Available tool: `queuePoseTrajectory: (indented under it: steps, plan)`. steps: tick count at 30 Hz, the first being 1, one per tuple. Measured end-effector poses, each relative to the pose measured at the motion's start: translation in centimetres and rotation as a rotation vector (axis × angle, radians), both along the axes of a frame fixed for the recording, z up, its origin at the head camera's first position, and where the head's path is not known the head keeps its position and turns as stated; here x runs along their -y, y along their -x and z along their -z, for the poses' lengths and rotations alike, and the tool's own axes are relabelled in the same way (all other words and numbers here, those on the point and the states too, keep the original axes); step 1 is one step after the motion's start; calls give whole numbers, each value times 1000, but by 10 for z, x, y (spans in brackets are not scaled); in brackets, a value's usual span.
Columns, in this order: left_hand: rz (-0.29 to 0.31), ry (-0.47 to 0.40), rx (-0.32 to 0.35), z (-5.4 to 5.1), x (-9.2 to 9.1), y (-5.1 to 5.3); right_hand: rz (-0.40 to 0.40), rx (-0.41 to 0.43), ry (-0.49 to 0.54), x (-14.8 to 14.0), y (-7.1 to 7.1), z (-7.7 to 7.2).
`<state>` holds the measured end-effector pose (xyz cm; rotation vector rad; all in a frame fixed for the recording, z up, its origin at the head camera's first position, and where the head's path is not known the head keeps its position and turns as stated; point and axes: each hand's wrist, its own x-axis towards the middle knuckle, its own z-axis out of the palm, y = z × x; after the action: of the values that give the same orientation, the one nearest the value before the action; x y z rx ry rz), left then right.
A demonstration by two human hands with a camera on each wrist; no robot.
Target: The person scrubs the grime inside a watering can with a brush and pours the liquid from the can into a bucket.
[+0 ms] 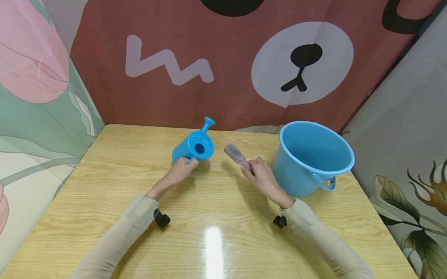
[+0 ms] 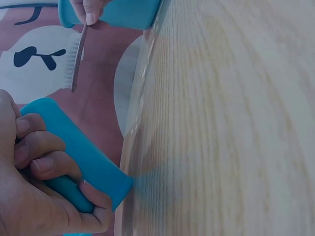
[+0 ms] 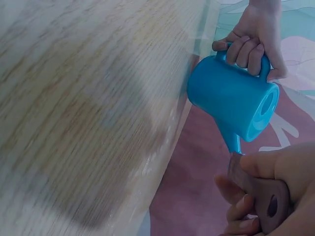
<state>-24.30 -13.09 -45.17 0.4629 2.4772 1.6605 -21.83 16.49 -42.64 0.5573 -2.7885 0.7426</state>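
Note:
A blue watering can [image 1: 183, 150] is gripped by its side handle in my left hand [image 1: 184, 169]; its spout points to the far side. In the left wrist view, the fingers [image 2: 47, 142] curl round that handle. My right hand [image 1: 262, 177] holds a pink brush [image 1: 236, 154] by its handle, bristle end toward the can. From the right wrist, the brush handle [image 3: 261, 191] with an oval hole shows between thumb and fingers. Can and brush are apart in the head view.
A large blue bucket [image 1: 302, 173] stands right of my right hand, its handle hanging at the front. The wooden table [image 1: 168, 248] meets a bear-patterned cloth [image 1: 226, 102] at the back. Patterned cloths also hang at left and right.

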Motion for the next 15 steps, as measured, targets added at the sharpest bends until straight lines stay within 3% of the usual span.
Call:
queuePoseTrajectory:
  steps: [5,11,15]
  plan:
    - [0,-6,-2,0,-1,-1,-4,-10,-14,-1,-1,0]
    - [3,-6,1,-1,0,-2,-29,-128,-15,-1,-2,4]
    - [5,-11,-3,0,0,-2,-31,-146,-9,-2,-3,6]
